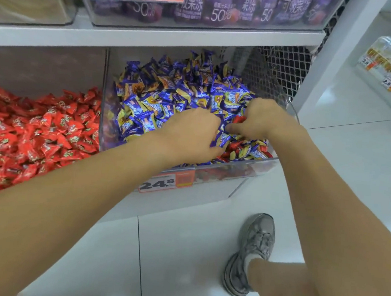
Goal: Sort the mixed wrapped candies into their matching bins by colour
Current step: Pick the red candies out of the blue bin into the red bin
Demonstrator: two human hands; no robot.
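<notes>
Red candy [239, 119] sits among blue candies [171, 90] in the clear bin [240, 170], pinched by right hand [259, 119] fingers. Left hand [191, 133] is buried in the blue pile, fingers curled; grip unclear. More red strays lie at the bin's front. Red-candy bin [36, 130] sits just left. Price tag [166, 183] below, white shelf [152, 37] above, white tiled floor [179, 253], grey shoe [251, 253].

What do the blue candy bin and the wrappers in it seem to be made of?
Bin: likely clear hard plastic, since candies show through its glossy front wall. Blue wrappers: probably thin shiny plastic or foil film, crinkled with bright glints. Both hands dig among them.
</notes>
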